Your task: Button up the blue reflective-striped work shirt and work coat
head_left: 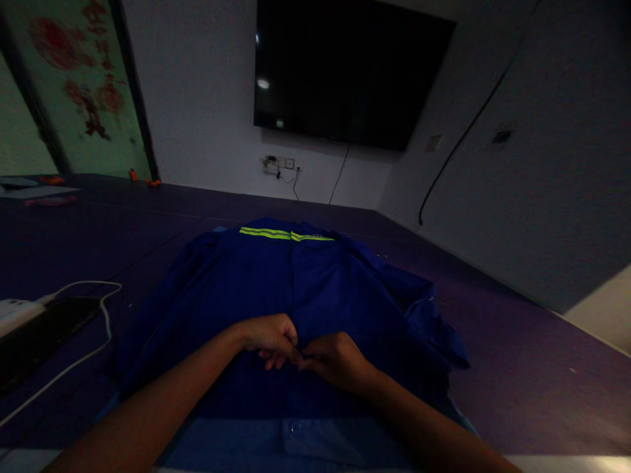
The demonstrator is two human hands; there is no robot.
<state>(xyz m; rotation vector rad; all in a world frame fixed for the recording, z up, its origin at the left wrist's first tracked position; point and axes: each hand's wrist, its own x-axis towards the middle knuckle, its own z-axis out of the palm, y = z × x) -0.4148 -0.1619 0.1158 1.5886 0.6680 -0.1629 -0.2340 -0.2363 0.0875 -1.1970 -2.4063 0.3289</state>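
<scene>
A dark blue work jacket (246, 276) lies spread flat in front of me, front side up, with yellow-green reflective stripes (266, 233) across its chest. My left hand (273, 338) pinches the jacket's front opening low on the middle seam, thumb and forefinger pressed together and the other fingers curled below. Close against it, my right hand (340, 358) grips the same edge between thumb and finger. What sits right between the fingertips is too dark to make out. Under the jacket's hem shows a lighter blue garment (236, 443) with a button (296, 428).
The purple surface (517, 381) extends around the jacket. At left lie a black phone-like slab (49, 335), a white power strip (17, 314) and a white cable (109, 318). Small orange items (154, 183) sit by the far wall, below a large wall screen (345, 72).
</scene>
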